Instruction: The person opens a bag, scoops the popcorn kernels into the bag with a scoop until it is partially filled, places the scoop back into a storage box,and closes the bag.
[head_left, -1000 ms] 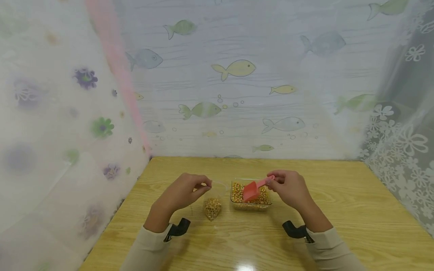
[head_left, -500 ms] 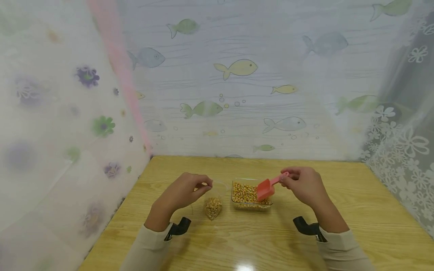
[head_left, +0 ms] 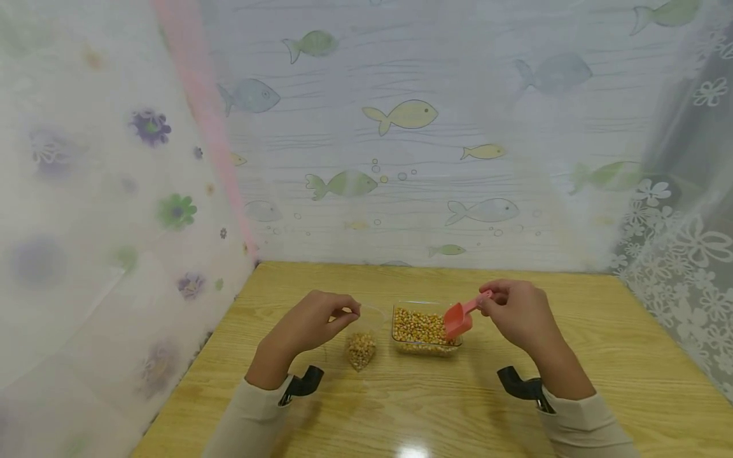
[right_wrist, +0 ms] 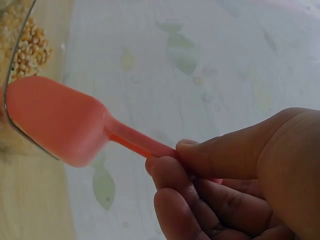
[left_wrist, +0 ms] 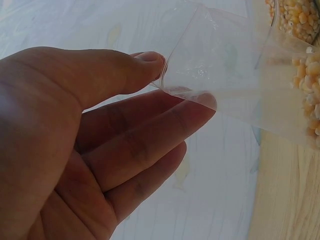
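Note:
My left hand (head_left: 315,321) pinches the rim of a clear plastic bag (left_wrist: 225,65) between thumb and fingers. Corn kernels (head_left: 361,348) fill the bottom of the bag, which hangs close over the table with its mouth spread. In my right hand (head_left: 518,312) is the handle of a pink scoop (right_wrist: 60,120), pinched by thumb and fingertips. The scoop's head overlaps the right edge of a glass container (head_left: 426,345) of yellow corn kernels (head_left: 418,326); its inside is hidden in the right wrist view.
The glass container stands on a wooden table (head_left: 401,407), just right of the bag. A fish-patterned curtain (head_left: 412,191) hangs behind the table's far edge. A flower-patterned curtain (head_left: 143,254) runs along the left side, and a lacy one (head_left: 681,254) along the right.
My right hand has moved right with the scoop, from over the middle of the container to its right edge. The left hand and the bag have stayed nearly in place.

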`<action>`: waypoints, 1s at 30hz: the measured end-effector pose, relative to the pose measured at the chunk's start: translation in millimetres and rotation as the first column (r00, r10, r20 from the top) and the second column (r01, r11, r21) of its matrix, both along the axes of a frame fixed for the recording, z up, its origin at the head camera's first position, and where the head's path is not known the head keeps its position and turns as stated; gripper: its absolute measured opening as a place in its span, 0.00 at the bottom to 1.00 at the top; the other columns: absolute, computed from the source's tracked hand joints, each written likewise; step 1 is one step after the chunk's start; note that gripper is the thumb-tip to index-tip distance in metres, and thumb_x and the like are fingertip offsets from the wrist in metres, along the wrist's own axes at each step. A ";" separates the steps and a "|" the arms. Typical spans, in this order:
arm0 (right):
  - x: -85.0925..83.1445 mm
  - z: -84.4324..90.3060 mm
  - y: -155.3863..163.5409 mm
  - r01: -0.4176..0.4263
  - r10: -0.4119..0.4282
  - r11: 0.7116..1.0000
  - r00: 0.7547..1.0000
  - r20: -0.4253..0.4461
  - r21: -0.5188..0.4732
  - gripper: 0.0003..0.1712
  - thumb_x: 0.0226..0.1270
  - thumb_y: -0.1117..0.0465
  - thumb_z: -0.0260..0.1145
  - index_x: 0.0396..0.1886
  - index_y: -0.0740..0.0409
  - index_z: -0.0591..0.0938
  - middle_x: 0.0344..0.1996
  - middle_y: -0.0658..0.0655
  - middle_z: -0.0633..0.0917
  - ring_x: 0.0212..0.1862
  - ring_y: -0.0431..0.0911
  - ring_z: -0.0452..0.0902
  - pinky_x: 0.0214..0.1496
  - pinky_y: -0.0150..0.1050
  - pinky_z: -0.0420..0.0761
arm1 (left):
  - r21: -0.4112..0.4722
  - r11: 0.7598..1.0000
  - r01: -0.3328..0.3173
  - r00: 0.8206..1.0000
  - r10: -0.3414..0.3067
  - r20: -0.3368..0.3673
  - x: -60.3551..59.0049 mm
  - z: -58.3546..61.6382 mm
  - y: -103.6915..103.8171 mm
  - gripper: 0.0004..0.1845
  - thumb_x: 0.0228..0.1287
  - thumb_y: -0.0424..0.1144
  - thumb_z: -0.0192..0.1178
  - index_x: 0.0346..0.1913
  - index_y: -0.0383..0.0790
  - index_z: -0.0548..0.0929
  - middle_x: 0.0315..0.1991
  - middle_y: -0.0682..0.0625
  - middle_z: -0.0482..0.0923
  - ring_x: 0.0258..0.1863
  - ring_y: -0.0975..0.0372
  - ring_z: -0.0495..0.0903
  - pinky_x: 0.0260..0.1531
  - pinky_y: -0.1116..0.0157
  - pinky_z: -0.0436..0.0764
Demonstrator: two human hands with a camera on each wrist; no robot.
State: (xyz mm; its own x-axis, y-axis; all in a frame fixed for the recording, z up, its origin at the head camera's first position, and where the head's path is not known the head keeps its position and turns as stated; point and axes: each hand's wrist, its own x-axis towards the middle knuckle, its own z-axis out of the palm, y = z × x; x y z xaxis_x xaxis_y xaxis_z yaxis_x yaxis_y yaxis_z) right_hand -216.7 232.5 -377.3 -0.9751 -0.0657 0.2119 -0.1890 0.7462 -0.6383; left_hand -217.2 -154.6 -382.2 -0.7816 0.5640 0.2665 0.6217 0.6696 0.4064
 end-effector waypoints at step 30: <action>-35.5 -62.3 2.7 0.003 0.145 0.852 0.959 0.242 -0.523 0.22 0.76 0.61 0.67 0.61 0.74 0.80 0.46 0.63 0.91 0.43 0.47 0.91 0.48 0.44 0.90 | 0.007 1.000 0.004 1.000 -0.004 0.009 -1.6 -2.9 0.8 0.06 0.75 0.39 0.64 0.49 0.53 0.88 0.49 0.58 0.88 0.43 0.67 0.89 0.45 0.66 0.87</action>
State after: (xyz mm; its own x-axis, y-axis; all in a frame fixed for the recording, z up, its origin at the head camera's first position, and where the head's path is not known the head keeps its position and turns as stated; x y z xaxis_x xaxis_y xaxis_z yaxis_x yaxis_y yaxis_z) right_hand -252.2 235.2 -439.6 -0.9954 -0.0911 -0.0287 0.0013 0.2879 -0.9577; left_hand -218.8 -153.8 -385.1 -0.7819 0.5653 0.2630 0.6205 0.6644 0.4166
